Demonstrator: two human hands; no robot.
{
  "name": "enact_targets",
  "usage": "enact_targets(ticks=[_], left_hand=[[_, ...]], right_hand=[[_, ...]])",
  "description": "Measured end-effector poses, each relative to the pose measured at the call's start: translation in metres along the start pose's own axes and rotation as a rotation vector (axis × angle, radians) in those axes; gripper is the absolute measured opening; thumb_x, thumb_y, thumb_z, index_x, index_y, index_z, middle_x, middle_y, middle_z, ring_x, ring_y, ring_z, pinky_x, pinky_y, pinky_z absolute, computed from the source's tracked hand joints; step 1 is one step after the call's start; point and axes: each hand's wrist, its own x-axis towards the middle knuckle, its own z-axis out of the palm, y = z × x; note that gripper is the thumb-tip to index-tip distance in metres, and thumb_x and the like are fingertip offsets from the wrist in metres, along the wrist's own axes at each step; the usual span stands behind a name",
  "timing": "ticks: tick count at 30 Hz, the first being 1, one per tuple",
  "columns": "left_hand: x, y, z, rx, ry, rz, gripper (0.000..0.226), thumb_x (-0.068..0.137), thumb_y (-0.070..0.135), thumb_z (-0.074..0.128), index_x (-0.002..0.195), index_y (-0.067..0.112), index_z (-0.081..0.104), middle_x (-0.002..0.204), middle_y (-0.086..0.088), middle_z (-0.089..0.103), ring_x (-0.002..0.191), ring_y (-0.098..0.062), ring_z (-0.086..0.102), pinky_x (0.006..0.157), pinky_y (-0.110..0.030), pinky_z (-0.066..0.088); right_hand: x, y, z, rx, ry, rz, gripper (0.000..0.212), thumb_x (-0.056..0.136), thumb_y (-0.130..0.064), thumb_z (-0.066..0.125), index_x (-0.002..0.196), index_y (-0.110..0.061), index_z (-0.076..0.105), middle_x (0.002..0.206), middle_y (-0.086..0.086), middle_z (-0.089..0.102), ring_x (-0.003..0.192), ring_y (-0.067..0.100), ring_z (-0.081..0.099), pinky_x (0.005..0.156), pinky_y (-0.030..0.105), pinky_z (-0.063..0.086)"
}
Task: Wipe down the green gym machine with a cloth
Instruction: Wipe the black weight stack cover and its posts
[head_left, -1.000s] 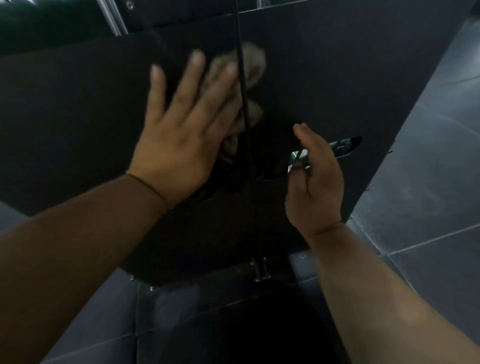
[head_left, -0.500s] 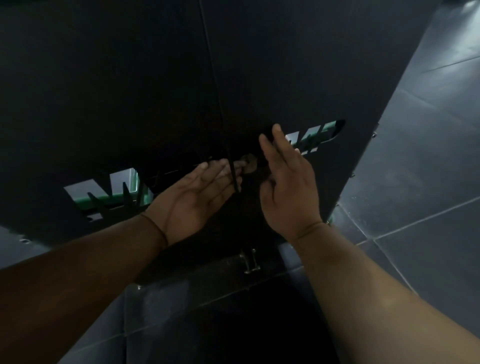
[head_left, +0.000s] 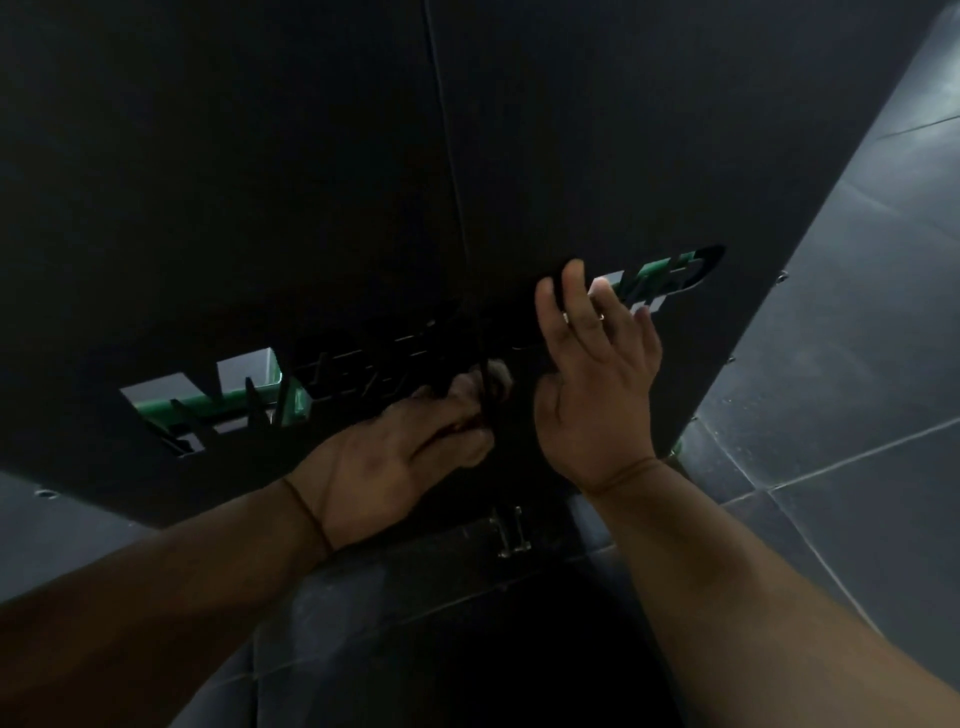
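While both hands touch it, black panel (head_left: 311, 182) meets grey tiled floor (head_left: 857, 415)

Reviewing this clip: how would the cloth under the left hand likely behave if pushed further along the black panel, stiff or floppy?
Probably floppy: the cloth shows only as a small bunched wad beyond the left hand, which suggests it crumples easily. It likely slides readily over the black panel, which looks smooth. It might snag on the cut-out lettering, whose edges are open slots.

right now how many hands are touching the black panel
2. The left hand presses the cloth on the panel near its centre seam; the right hand lies open beside it, fingertips by the cut-out letters.
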Motion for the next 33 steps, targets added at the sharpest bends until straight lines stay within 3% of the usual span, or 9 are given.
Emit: enact_targets(ticks=[2, 5, 7, 15, 17, 22, 25, 29, 33], left_hand=[[-0.009, -0.011, 0.005, 0.048, -0.019, 0.018, 0.027, 0.110, 0.048, 0.039, 0.122, 0.049, 0.064, 0.122, 0.027, 0.066, 0.108, 0.002, 0.062, 0.100, -0.023, 0.048], [-0.019, -0.025, 0.038, 0.224, 0.046, 0.034, 0.040, 0.116, 0.018, 0.033, 0.140, 0.006, 0.064, 0.145, -0.014, 0.063, 0.130, -0.030, 0.057, 0.116, -0.044, 0.044], [-0.013, -0.022, 0.061, 0.244, 0.054, 0.064, 0.041, 0.116, 0.013, 0.031, 0.144, 0.000, 0.058, 0.147, -0.018, 0.060, 0.136, -0.034, 0.055, 0.120, -0.046, 0.041], [-0.010, 0.008, 0.142, 0.328, -0.011, 0.107, 0.050, 0.113, 0.017, 0.019, 0.153, 0.004, 0.046, 0.158, -0.013, 0.051, 0.146, -0.029, 0.049, 0.129, -0.045, 0.025], [-0.013, 0.016, 0.172, 0.354, -0.090, 0.086, 0.051, 0.107, 0.028, 0.033, 0.155, 0.011, 0.038, 0.157, -0.006, 0.054, 0.144, -0.020, 0.052, 0.127, -0.039, 0.023], [-0.023, 0.023, 0.241, 0.441, -0.427, 0.193, 0.061, 0.093, 0.045, 0.071, 0.146, 0.017, 0.063, 0.156, -0.002, 0.055, 0.144, -0.021, 0.053, 0.130, -0.050, 0.002], [-0.014, 0.039, 0.265, 0.398, -0.435, 0.217, 0.055, 0.094, 0.036, 0.066, 0.145, 0.015, 0.063, 0.154, -0.002, 0.057, 0.139, -0.022, 0.057, 0.127, -0.044, 0.021], [-0.007, 0.049, 0.288, 0.191, -0.383, 0.137, 0.056, 0.094, 0.015, 0.034, 0.145, 0.006, 0.055, 0.150, -0.005, 0.060, 0.134, -0.024, 0.062, 0.116, -0.037, 0.042], [-0.018, 0.050, 0.310, 0.194, -0.450, 0.228, 0.057, 0.094, 0.017, 0.031, 0.148, 0.012, 0.046, 0.151, -0.001, 0.060, 0.138, -0.022, 0.059, 0.120, -0.038, 0.042]], right_hand=[[0.000, 0.005, 0.006, -0.026, 0.010, -0.017, 0.090, 0.082, -0.016, 0.059, 0.165, -0.028, 0.025, 0.174, -0.003, 0.017, 0.155, 0.031, 0.026, 0.121, 0.062, 0.022], [0.002, 0.013, 0.017, -0.043, 0.021, -0.041, 0.090, 0.086, -0.013, 0.062, 0.165, -0.028, 0.021, 0.173, -0.001, 0.015, 0.155, 0.034, 0.025, 0.121, 0.066, 0.020], [0.002, 0.015, 0.021, -0.056, 0.047, -0.049, 0.081, 0.092, -0.019, 0.058, 0.164, -0.028, 0.022, 0.172, -0.001, 0.017, 0.156, 0.036, 0.022, 0.122, 0.067, 0.015], [0.004, 0.020, 0.019, -0.041, -0.010, -0.071, 0.065, 0.101, -0.038, 0.038, 0.164, -0.031, 0.021, 0.172, -0.004, 0.009, 0.158, 0.040, 0.007, 0.120, 0.071, 0.000], [0.005, 0.021, 0.017, -0.025, -0.016, -0.073, 0.058, 0.107, -0.047, 0.024, 0.163, -0.031, 0.023, 0.171, -0.005, 0.009, 0.158, 0.040, 0.008, 0.119, 0.071, 0.000], [0.003, 0.015, 0.012, 0.019, -0.051, -0.048, 0.082, 0.100, -0.064, -0.009, 0.164, -0.029, 0.028, 0.173, 0.002, 0.015, 0.159, 0.042, 0.007, 0.121, 0.069, -0.002], [0.002, 0.014, 0.009, 0.030, -0.066, -0.059, 0.079, 0.102, -0.062, -0.007, 0.164, -0.027, 0.027, 0.174, 0.005, 0.014, 0.159, 0.042, 0.005, 0.121, 0.069, -0.002], [0.000, 0.013, 0.014, 0.046, -0.062, -0.069, 0.061, 0.109, -0.050, 0.015, 0.165, -0.027, 0.023, 0.174, 0.004, 0.010, 0.159, 0.041, 0.000, 0.121, 0.070, -0.002], [0.001, 0.008, 0.012, 0.072, -0.074, -0.033, 0.084, 0.098, -0.063, -0.012, 0.165, -0.026, 0.025, 0.174, 0.005, 0.011, 0.159, 0.042, -0.001, 0.122, 0.066, -0.005]])
